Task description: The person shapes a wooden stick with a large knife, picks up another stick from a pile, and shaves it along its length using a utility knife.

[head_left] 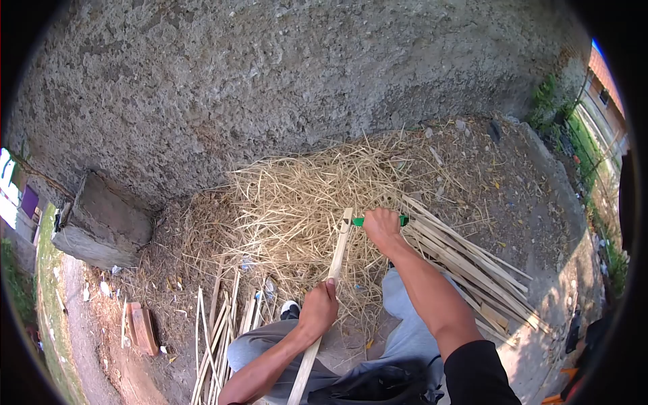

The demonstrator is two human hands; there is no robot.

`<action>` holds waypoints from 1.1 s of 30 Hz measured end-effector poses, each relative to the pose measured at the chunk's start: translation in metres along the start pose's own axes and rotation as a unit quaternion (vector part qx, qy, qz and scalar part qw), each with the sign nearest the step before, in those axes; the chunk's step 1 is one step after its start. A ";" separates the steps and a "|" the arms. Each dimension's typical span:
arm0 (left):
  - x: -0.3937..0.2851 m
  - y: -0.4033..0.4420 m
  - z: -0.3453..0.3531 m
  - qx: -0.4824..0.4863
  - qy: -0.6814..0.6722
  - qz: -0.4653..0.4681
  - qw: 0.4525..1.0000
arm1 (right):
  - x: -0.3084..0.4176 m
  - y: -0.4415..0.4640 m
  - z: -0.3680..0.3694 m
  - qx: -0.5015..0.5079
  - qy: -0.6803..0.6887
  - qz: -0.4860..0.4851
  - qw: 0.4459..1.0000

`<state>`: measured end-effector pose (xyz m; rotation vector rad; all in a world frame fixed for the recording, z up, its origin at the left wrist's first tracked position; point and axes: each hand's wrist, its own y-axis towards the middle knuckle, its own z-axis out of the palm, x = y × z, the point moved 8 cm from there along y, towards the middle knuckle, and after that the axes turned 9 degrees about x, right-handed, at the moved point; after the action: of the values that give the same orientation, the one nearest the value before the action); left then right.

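Wooden strip (342, 244) in working position, its far end over the heap of shavings (324, 179), its near end running back between the person's legs. The long axis lies lengthwise from the person toward the wall, the far end pointing away and slightly to the right. The left hand (317, 307), on the near side of the heap, has its fingers clamped around the strip, the thumb along the upper part of the grip. The right hand (383, 226), over the heap, has its fingers closed on the green handle of a knife (358, 221); the handle lies crosswise to the strip, and the dark blade meets the strip just short of its far end.

On the right, near side of the heap lies a bundle of split sticks (466, 260), fanned toward the person. On its left, near side lie looser sticks (219, 334), with a reddish brick (142, 329) farther left. A shoe (290, 310) shows at the heap's near edge. Left of the heap, a concrete block (111, 219) stands beside the wall (283, 74), which rises rough and grey beyond the heap.
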<state>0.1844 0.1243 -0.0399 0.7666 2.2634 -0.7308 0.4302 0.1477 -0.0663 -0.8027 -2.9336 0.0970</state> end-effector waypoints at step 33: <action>0.042 -0.028 -0.038 0.045 -0.094 -0.149 0.983 | -0.130 -0.002 0.041 0.104 0.051 0.228 0.967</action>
<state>0.1245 0.1435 -0.0368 0.3800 2.2055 -1.0067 0.5359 0.0780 -0.1170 -1.3777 -2.5319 0.3750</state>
